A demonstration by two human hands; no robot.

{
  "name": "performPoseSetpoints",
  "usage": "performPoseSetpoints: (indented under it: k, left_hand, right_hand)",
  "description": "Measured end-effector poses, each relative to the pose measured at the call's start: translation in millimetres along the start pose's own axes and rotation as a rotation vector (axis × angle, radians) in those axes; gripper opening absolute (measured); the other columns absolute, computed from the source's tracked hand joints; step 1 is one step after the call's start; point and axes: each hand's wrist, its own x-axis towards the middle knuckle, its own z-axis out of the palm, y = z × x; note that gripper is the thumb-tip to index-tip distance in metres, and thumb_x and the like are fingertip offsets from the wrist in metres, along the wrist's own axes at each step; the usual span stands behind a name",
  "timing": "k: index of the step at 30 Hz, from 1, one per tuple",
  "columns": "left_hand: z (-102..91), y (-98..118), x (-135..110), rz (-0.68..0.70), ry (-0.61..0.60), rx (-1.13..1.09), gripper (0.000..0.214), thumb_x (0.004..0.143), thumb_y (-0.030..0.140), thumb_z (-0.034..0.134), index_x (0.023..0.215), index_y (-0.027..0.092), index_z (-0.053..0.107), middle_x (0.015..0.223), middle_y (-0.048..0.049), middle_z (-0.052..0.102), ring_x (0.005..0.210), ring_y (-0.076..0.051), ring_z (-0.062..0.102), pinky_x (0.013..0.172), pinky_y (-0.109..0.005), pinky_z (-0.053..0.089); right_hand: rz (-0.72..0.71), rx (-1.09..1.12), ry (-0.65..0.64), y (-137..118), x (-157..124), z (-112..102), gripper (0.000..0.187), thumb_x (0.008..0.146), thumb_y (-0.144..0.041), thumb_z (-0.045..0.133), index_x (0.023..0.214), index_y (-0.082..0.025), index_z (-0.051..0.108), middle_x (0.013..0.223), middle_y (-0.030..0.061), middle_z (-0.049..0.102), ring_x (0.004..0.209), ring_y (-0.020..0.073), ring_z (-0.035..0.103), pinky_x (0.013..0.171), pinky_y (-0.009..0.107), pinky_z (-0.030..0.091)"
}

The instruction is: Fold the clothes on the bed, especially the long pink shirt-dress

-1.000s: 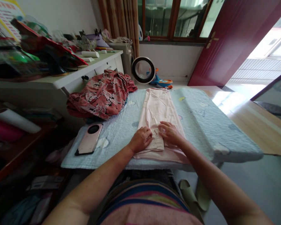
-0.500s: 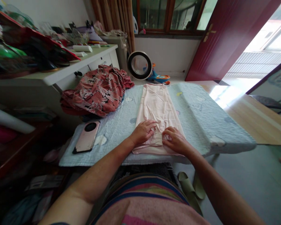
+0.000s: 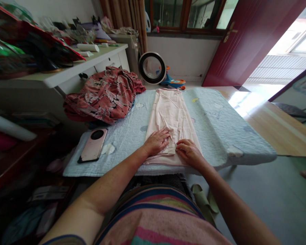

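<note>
A long, pale pink garment [image 3: 168,109] lies folded lengthwise on a light blue quilted cover [image 3: 211,119], its near end close to the front edge. My left hand [image 3: 156,141] rests flat on the garment's near left part, fingers spread over the cloth. To its right, my right hand [image 3: 190,151] has its fingers curled together at the inner edge of the folded layer, gripping the cloth there. Small creases run through the fabric between the two hands. The fingertips of the right hand are partly hidden.
A bunched red floral cloth [image 3: 107,95] and a pink phone [image 3: 93,144] lie to the left on the cover. Beyond them stands a cluttered white desk [image 3: 112,51]. Behind the far edge is a round black-rimmed object [image 3: 141,68]. Green slippers [image 3: 201,197] are on the floor.
My right hand has drawn the near edge of the folded layer slightly; the cloth between the hands looks straighter. My left hand stays on the garment, now flatter. The view has shifted slightly.
</note>
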Motion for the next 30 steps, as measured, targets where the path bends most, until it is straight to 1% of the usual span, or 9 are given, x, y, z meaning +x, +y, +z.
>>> performPoseSetpoints:
  k: [4, 7, 9, 11, 14, 18, 21, 26, 30]
  left_hand:
    - [-1.6, 0.9, -1.5, 0.006, 0.004, -0.012, 0.044, 0.095, 0.039, 0.046, 0.135, 0.021, 0.052, 0.150, -0.0097, 0.045, 0.142, -0.024, 0.035, 0.115, -0.046, 0.028]
    - [-7.8, 5.8, -0.5, 0.011, 0.007, -0.013, 0.046, 0.093, 0.042, 0.050, 0.133, 0.020, 0.053, 0.148, -0.0119, 0.046, 0.141, -0.027, 0.036, 0.114, -0.048, 0.028]
    - [-12.7, 10.7, 3.1, 0.026, 0.023, -0.005, 0.046, 0.092, 0.040, 0.052, 0.133, 0.019, 0.053, 0.148, -0.0124, 0.047, 0.140, -0.027, 0.037, 0.115, -0.050, 0.026]
    - [-15.5, 15.2, 8.8, 0.055, 0.041, -0.010, 0.044, 0.092, 0.034, 0.051, 0.133, 0.018, 0.052, 0.147, -0.0120, 0.048, 0.139, -0.025, 0.039, 0.116, -0.048, 0.026]
    - [-12.2, 18.7, 17.0, 0.089, 0.034, -0.023, 0.043, 0.094, 0.032, 0.048, 0.134, 0.016, 0.052, 0.145, -0.0128, 0.050, 0.137, -0.022, 0.041, 0.116, -0.042, 0.029]
    - [-0.4, 18.0, 18.6, 0.084, -0.026, 0.004, 0.049, 0.096, 0.038, 0.044, 0.140, 0.017, 0.047, 0.151, -0.0134, 0.042, 0.142, -0.023, 0.035, 0.117, -0.045, 0.024]
    - [4.5, 16.8, 15.5, 0.075, -0.027, 0.016, 0.050, 0.097, 0.039, 0.042, 0.142, 0.019, 0.044, 0.154, -0.0121, 0.038, 0.145, -0.022, 0.030, 0.118, -0.046, 0.022]
    - [4.8, 15.6, 14.3, 0.076, -0.016, 0.003, 0.050, 0.096, 0.039, 0.044, 0.142, 0.019, 0.044, 0.154, -0.0111, 0.038, 0.145, -0.022, 0.030, 0.118, -0.045, 0.022]
    - [0.3, 15.9, 13.9, 0.091, 0.003, -0.046, 0.050, 0.095, 0.037, 0.047, 0.141, 0.017, 0.044, 0.153, -0.0124, 0.040, 0.144, -0.021, 0.032, 0.119, -0.044, 0.022]
  right_hand:
    - [-0.012, -0.016, -0.049, -5.9, -0.4, -4.0, 0.017, 0.090, -0.018, 0.054, 0.093, -0.022, 0.071, 0.108, 0.0083, 0.066, 0.102, 0.0213, 0.059, 0.094, 0.038, 0.045]
    - [-0.023, -0.012, -0.080, -11.1, -4.8, -9.2, 0.023, 0.088, -0.013, 0.051, 0.096, -0.022, 0.070, 0.113, 0.0081, 0.066, 0.107, 0.0215, 0.059, 0.097, 0.038, 0.045]
    - [-0.035, -0.015, -0.091, -13.7, -9.9, -11.6, 0.025, 0.087, -0.012, 0.051, 0.100, -0.021, 0.070, 0.116, 0.0084, 0.065, 0.111, 0.0223, 0.057, 0.099, 0.039, 0.045]
    - [-0.049, -0.010, -0.093, -15.3, -15.2, -12.6, 0.024, 0.088, -0.013, 0.051, 0.102, -0.021, 0.069, 0.119, 0.0088, 0.064, 0.115, 0.0231, 0.055, 0.101, 0.041, 0.044]
    - [-0.056, 0.026, -0.080, -16.5, -19.9, -12.4, 0.021, 0.089, -0.015, 0.052, 0.099, -0.023, 0.069, 0.117, 0.0081, 0.064, 0.116, 0.0231, 0.054, 0.101, 0.041, 0.044]
    - [-0.014, 0.111, -0.023, -16.7, -18.3, -10.8, 0.023, 0.089, -0.012, 0.050, 0.099, -0.023, 0.067, 0.109, 0.0071, 0.065, 0.106, 0.0202, 0.059, 0.095, 0.037, 0.048]
    - [0.022, 0.127, 0.032, -15.9, -14.4, -9.2, 0.022, 0.089, -0.013, 0.050, 0.101, -0.023, 0.066, 0.111, 0.0077, 0.063, 0.105, 0.0201, 0.059, 0.093, 0.037, 0.048]
    - [0.010, 0.099, -0.013, -14.0, -10.2, -7.7, 0.018, 0.089, -0.014, 0.052, 0.095, -0.022, 0.068, 0.105, 0.0067, 0.064, 0.101, 0.0205, 0.058, 0.092, 0.038, 0.046]
    - [0.014, 0.102, 0.033, -12.6, -12.5, -5.2, 0.021, 0.090, -0.015, 0.050, 0.098, -0.023, 0.067, 0.110, 0.0075, 0.064, 0.106, 0.0211, 0.057, 0.096, 0.039, 0.045]
